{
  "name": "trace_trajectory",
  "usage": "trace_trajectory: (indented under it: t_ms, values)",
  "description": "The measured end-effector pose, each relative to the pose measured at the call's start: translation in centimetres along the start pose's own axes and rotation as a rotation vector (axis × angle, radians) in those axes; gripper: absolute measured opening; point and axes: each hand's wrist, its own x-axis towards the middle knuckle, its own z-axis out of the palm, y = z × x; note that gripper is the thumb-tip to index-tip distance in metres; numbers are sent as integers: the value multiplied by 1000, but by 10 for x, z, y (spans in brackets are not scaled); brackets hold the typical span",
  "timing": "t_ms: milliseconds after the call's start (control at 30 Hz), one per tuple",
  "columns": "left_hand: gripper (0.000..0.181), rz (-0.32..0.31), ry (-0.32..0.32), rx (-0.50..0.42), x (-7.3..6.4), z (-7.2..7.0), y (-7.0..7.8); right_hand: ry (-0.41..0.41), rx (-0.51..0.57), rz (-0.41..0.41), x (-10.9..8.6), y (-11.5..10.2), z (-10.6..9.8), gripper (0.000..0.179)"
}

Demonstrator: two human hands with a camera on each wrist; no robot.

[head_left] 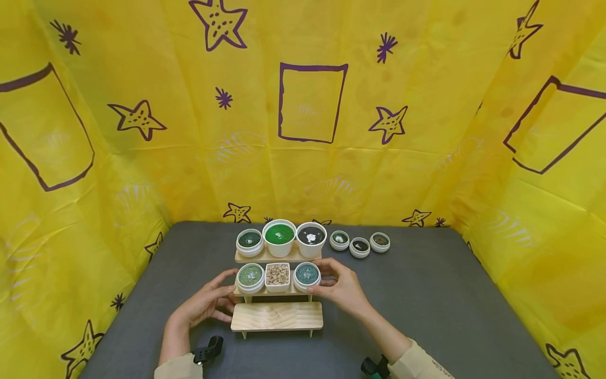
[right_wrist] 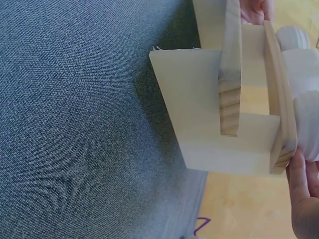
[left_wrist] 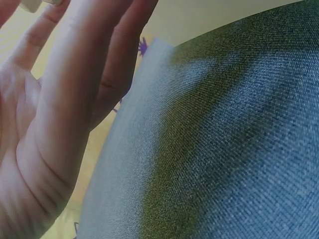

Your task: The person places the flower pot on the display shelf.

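A three-step wooden display stand (head_left: 276, 317) stands on the table, its lowest step bare. On the middle step are a round white jar of pale green grains (head_left: 250, 276), a square white cup of tan chips (head_left: 277, 275) and a round white jar of teal grains (head_left: 307, 274). My right hand (head_left: 344, 289) holds the teal jar at its right side, thumb in front near the step's edge. At the stand's left end, my left hand (head_left: 205, 300) touches the middle step with extended fingers. In the right wrist view, the stand's white side panel (right_wrist: 199, 99) shows.
The top step carries a dark green jar (head_left: 249, 240), a bright green cup (head_left: 279, 235) and a black-filled cup (head_left: 311, 236). Behind and right of the stand are three small white jars (head_left: 360, 247) on the grey table (head_left: 416, 295). Yellow patterned cloth (head_left: 312, 179) surrounds the table.
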Motion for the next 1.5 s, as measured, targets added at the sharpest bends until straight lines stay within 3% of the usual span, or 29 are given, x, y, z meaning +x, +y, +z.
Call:
trace_trajectory:
  t_ms: [500,800,1167,1300,1500]
  values:
    - [39,-11,23,12,-1,2,1,-9,62,-11,-2,5,-4,59]
    - [48,-22,40,21,-2,2,1,-33,101,-46,-4,13,-12,59]
    - [38,-10,17,6,-1,1,0,-34,83,-46,-11,27,-24,60]
    - [38,-6,15,9,0,1,-1,-15,73,-29,-11,38,-33,61]
    - [45,-16,25,10,-1,2,1,75,13,5,-7,55,-50,61]
